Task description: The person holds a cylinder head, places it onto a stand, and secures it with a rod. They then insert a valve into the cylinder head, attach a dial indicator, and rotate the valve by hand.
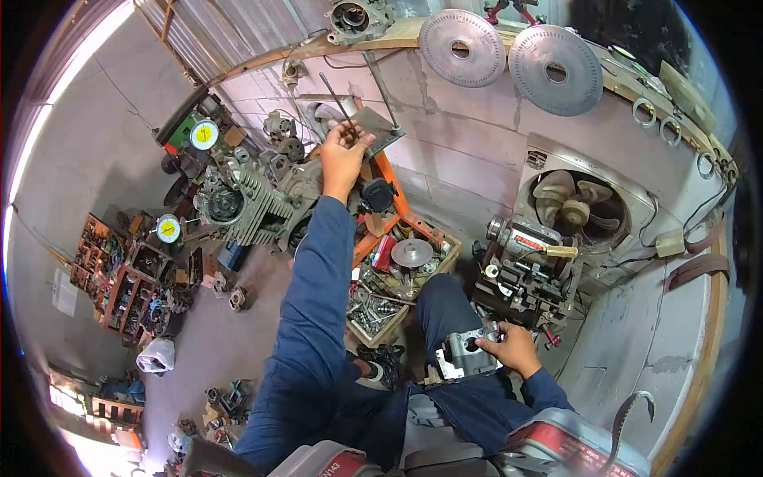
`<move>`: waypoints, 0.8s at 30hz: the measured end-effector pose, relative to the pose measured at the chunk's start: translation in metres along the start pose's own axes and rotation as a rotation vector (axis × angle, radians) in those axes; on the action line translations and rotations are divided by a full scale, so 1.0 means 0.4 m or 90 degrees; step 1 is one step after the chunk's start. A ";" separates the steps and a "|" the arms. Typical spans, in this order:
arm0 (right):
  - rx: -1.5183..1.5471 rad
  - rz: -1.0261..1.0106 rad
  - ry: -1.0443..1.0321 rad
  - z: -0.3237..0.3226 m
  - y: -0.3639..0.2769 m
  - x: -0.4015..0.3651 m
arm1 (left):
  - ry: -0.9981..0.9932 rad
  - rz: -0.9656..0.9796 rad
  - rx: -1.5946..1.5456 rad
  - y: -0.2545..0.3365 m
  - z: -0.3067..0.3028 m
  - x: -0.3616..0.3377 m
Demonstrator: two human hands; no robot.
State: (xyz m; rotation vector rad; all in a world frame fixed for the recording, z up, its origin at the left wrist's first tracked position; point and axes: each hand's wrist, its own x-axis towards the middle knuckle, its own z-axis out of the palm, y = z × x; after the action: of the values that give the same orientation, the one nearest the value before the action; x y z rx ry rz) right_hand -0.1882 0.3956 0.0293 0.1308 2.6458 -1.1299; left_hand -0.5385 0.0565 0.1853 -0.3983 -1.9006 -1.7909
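Observation:
My left hand (347,149) is raised at the upper middle, its fingers closed round a thin dark rod (338,97) that slants up beside a flat grey metal plate (373,125) with an upright pin. Low on the right, my right hand (513,348) grips a silver metal casting (469,354) with round openings, which rests on my thigh. Below and left of my left hand is a finned engine (250,199) on an orange stand (389,187).
A wooden tray (389,327) of tools and a round disc (412,253) lies ahead. At right stand a machine (528,270) and a fan (576,203). Two large discs (462,48) hang on the wall. Shelves of parts (127,298) are at left.

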 end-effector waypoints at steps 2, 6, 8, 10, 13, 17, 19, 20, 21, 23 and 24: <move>0.002 0.005 -0.008 -0.001 -0.003 0.002 | 0.021 0.006 0.026 -0.003 -0.003 0.004; 0.015 -0.011 0.006 -0.004 -0.009 -0.002 | -0.031 -0.018 -0.004 0.014 -0.009 0.006; 0.007 -0.006 -0.006 -0.005 -0.009 0.002 | -0.069 -0.031 -0.047 0.026 -0.006 0.003; 0.000 -0.006 -0.008 -0.003 -0.005 0.005 | -0.048 -0.023 -0.033 0.035 0.001 -0.001; -0.010 0.002 -0.013 -0.002 -0.004 0.007 | 0.003 0.023 0.000 -0.007 -0.007 0.006; -0.001 0.004 -0.004 -0.001 -0.004 0.004 | -0.028 -0.055 0.002 0.007 -0.020 0.009; -0.009 -0.005 0.000 0.008 0.012 0.009 | -0.058 -0.043 -0.041 0.004 -0.020 0.006; -0.012 -0.010 0.003 0.006 0.007 0.009 | -0.074 -0.036 -0.062 0.002 -0.018 0.006; 0.022 0.012 -0.008 -0.005 -0.009 0.001 | -0.070 0.007 -0.059 -0.001 -0.011 0.005; -0.006 -0.006 -0.020 -0.002 -0.008 0.010 | -0.018 -0.008 0.033 -0.003 -0.018 0.002; -0.021 -0.002 -0.021 0.000 0.004 0.008 | -0.002 -0.019 0.070 -0.012 -0.015 -0.002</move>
State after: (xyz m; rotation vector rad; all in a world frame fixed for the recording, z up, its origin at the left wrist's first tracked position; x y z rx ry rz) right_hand -0.1909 0.3967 0.0275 0.1021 2.6355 -1.0797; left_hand -0.5395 0.0501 0.1810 -0.3357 -2.0063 -1.6967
